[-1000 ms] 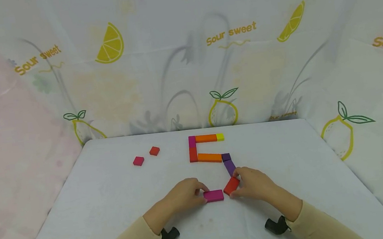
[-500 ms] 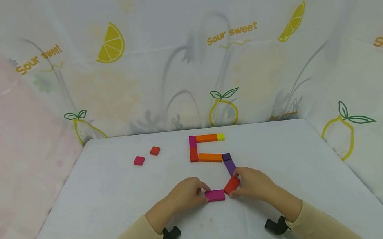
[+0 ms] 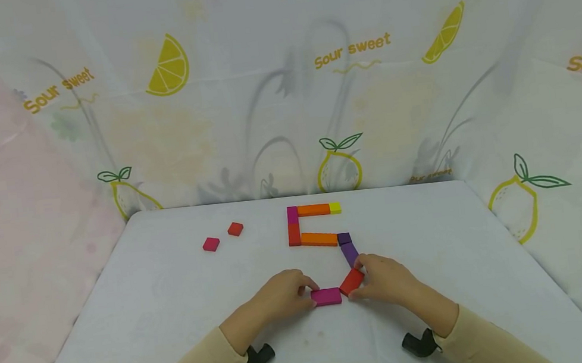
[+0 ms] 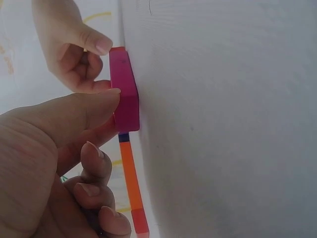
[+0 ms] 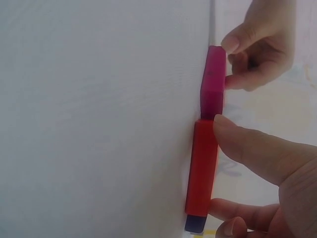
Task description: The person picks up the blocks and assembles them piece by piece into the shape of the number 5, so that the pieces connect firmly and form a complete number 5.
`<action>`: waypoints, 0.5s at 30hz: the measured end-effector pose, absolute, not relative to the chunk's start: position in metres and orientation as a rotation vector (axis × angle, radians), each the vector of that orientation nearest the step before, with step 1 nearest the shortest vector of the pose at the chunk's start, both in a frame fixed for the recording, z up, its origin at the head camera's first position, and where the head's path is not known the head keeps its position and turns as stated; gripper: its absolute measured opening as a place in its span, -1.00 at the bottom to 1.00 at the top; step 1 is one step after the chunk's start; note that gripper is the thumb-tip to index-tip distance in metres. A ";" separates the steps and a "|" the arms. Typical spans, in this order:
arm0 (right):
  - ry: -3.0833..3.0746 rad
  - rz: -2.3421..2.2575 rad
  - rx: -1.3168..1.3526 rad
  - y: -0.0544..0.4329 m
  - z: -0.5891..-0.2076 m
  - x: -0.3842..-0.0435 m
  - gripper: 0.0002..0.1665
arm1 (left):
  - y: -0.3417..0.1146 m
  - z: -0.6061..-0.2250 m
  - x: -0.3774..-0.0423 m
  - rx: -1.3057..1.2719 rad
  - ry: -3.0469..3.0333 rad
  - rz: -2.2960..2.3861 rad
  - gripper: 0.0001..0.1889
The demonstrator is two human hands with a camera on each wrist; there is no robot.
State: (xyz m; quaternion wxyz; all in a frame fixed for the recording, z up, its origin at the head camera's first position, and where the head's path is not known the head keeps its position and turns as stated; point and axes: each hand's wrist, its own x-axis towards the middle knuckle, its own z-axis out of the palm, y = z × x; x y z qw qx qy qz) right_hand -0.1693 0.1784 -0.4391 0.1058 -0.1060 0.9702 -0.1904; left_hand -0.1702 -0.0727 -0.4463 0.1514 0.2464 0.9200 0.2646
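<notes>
My left hand (image 3: 285, 295) pinches the left end of a magenta rectangular block (image 3: 327, 297) between thumb and forefinger. My right hand (image 3: 388, 278) holds a slanted red block (image 3: 352, 282) by its two ends. In the right wrist view the magenta block (image 5: 213, 82) and the red block (image 5: 202, 166) meet end to end. A purple block (image 3: 350, 254) runs up from the red one to a small dark purple block (image 3: 343, 238). From there an orange block (image 3: 319, 239) leads left to an upright red block (image 3: 294, 235), with a small magenta block (image 3: 292, 215) above it.
Along the top lie another orange block (image 3: 313, 210) and a yellow block (image 3: 335, 208). Two loose pieces, a pink block (image 3: 211, 244) and a red block (image 3: 235, 229), sit at the back left of the white table (image 3: 177, 314). A printed curtain (image 3: 240, 109) hangs behind.
Between one second and half a second ago, my left hand slid the magenta block slightly right, up to the red block. My right hand stays in place on the red block.
</notes>
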 end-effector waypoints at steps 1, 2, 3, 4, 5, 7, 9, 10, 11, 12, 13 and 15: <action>2.860 -0.561 -0.314 0.178 -0.439 -0.169 -0.34 | -0.073 -0.446 -0.170 0.706 2.641 0.759 -0.72; 2.861 -0.562 -0.316 0.178 -0.439 -0.169 -0.34 | -0.073 -0.446 -0.170 0.704 2.641 0.759 -0.72; 2.862 -0.563 -0.318 0.178 -0.439 -0.169 -0.34 | -0.073 -0.446 -0.170 0.702 2.641 0.759 -0.72; 2.864 -0.565 -0.318 0.178 -0.439 -0.169 -0.34 | -0.073 -0.446 -0.170 0.700 2.640 0.761 -0.72; 2.866 -0.565 -0.321 0.178 -0.439 -0.169 -0.34 | -0.072 -0.446 -0.170 0.703 2.640 0.763 -0.72; 2.869 -0.561 -0.322 0.178 -0.440 -0.169 -0.34 | -0.072 -0.446 -0.170 0.696 2.638 0.763 -0.72; 2.869 -0.560 -0.320 0.178 -0.440 -0.169 -0.34 | -0.072 -0.446 -0.170 0.703 2.637 0.767 -0.72; 2.870 -0.558 -0.319 0.178 -0.440 -0.169 -0.33 | -0.072 -0.446 -0.170 0.706 2.637 0.770 -0.72; 2.870 -0.556 -0.318 0.178 -0.440 -0.169 -0.33 | -0.072 -0.446 -0.170 0.710 2.637 0.772 -0.73; 2.869 -0.556 -0.317 0.178 -0.440 -0.169 -0.33 | -0.072 -0.447 -0.170 0.710 2.637 0.770 -0.73; 2.869 -0.558 -0.317 0.178 -0.440 -0.169 -0.33 | -0.072 -0.447 -0.170 0.709 2.637 0.770 -0.73; 2.868 -0.558 -0.316 0.179 -0.440 -0.169 -0.32 | -0.072 -0.447 -0.170 0.702 2.636 0.771 -0.72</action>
